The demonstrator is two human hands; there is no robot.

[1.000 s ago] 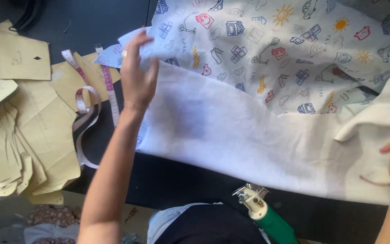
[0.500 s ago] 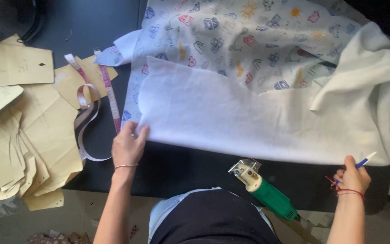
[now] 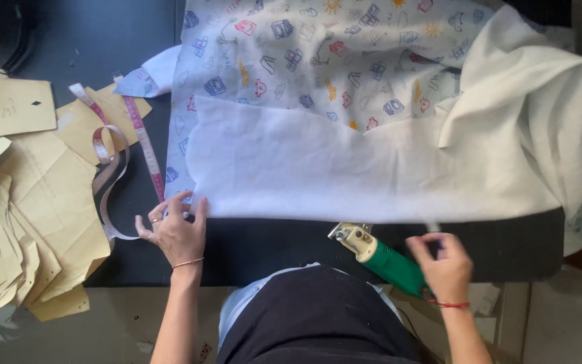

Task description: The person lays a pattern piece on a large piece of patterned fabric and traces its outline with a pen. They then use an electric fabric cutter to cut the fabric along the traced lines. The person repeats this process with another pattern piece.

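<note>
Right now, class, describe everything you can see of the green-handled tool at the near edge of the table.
The green-handled tool is a small handheld power cutter, it seems: a smooth green plastic body with a cream collar and a metal head with a flat silvery plate. It lies diagonally, head pointing up-left on the black table, body slanting down-right past the table's near edge. The head sits just short of the white fabric. The right hand is at its rear end; whether it grips the tool is blurred. The left hand is well apart.

Sewing workshop: paper patterns [image 3: 28, 216], measuring tape [image 3: 112, 158], cutting table [image 3: 264, 246].
</note>
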